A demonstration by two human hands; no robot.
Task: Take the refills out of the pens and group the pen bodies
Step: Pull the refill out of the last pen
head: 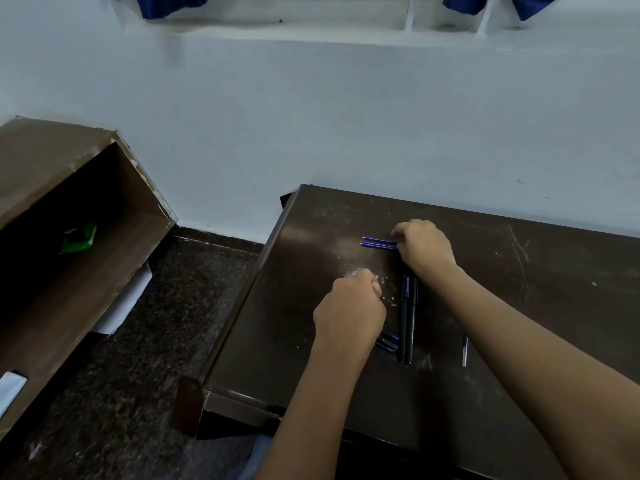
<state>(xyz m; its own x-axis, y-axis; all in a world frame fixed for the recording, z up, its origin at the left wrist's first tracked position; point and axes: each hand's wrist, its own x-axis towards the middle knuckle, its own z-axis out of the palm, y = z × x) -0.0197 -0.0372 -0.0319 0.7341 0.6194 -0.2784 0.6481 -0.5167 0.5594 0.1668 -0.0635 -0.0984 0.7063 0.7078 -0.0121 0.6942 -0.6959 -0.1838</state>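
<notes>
Nearest on the dark table (346,393) lie two pen bodies (407,320) side by side, the left hand (349,306) clenched just beside them, contents hidden, while farther off the right hand (424,245) pinches the blue refills (377,242).

Plain room – painted wall (311,116), worn brown desk (519,271), wooden shelf (52,188), stone floor (156,341).
</notes>
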